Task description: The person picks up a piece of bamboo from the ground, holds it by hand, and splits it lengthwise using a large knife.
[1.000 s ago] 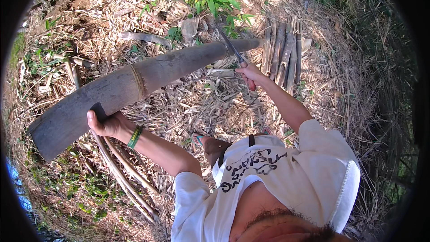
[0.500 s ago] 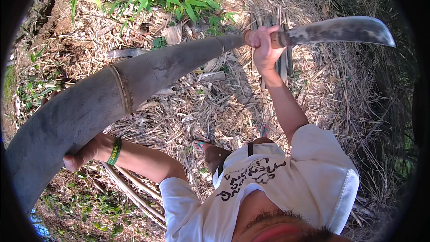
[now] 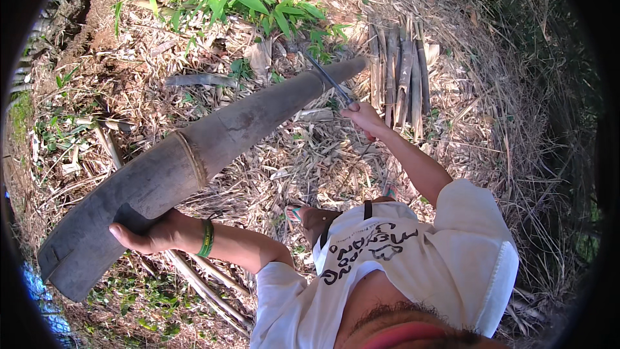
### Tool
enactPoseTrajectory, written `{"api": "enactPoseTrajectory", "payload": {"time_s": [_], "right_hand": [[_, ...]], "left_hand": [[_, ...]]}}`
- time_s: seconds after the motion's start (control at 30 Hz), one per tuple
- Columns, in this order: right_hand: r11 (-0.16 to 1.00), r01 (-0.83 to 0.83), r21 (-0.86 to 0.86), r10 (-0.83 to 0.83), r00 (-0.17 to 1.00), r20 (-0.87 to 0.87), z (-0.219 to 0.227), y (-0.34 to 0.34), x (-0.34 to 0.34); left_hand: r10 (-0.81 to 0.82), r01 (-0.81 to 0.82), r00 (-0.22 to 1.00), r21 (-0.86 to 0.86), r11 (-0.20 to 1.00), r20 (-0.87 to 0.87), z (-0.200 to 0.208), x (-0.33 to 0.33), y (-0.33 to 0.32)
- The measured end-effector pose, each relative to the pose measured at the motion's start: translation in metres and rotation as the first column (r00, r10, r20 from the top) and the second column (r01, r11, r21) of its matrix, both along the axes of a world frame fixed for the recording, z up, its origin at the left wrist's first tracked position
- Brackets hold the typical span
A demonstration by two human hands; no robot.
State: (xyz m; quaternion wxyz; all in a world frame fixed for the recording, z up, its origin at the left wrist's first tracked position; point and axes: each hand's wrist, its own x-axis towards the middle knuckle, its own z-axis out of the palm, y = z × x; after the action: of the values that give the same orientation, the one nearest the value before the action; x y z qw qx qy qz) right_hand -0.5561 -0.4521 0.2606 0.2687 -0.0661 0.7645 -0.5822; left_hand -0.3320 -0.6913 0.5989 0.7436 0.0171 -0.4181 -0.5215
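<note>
A thick grey-brown bamboo pole [image 3: 252,116] slants from the lower left up toward the far middle, with a ring-like node partway along. My left hand [image 3: 152,234] grips its near, thicker end from below, thumb stretched along the side; the other fingers are hidden behind the pole. Closed round a machete handle, my right hand [image 3: 365,121] is just right of the pole's thin end. The machete blade [image 3: 330,81] shows nearly edge-on and crosses over the pole close to a far node; whether it touches the bamboo I cannot tell.
Several split bamboo strips [image 3: 407,81] lie side by side beyond my right hand. Leafy green shoots [image 3: 248,0] grow at the far middle. Long bamboo pieces [image 3: 206,287] lie beside my left forearm. Dry litter [image 3: 278,181] covers the ground, and my sandalled foot [image 3: 296,213] stands on it.
My right hand has swung the machete from pointing right to pointing far left across the pole, coming nearer and leaving the pole's thin end. The pole and left hand have shifted slightly right.
</note>
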Motion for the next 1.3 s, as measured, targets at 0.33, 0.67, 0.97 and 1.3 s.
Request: {"api": "enactPoseTrajectory", "payload": {"time_s": [0.33,0.67,0.97,1.3], "right_hand": [[0.428,-0.241,-0.871,-0.572,0.674,-0.467,0.312,0.065,-0.042],[0.998,-0.054,0.035,0.05,0.992,0.112,-0.056,-0.018,0.009],[0.997,0.05,-0.059,-0.074,0.853,-0.517,0.117,0.005,-0.052],[0.277,-0.457,-0.845,-0.693,0.515,-0.505,0.268,0.038,-0.027]], "left_hand": [[-0.01,0.01,1.0,0.017,1.0,0.014,0.011,-0.015,0.0],[-0.054,0.054,0.998,0.001,0.999,0.042,-0.019,0.03,-0.003],[-0.119,0.122,0.991,-0.043,0.992,0.061,-0.029,0.035,-0.051],[-0.084,0.089,0.995,-0.094,0.992,0.06,-0.026,0.039,-0.046]]}}
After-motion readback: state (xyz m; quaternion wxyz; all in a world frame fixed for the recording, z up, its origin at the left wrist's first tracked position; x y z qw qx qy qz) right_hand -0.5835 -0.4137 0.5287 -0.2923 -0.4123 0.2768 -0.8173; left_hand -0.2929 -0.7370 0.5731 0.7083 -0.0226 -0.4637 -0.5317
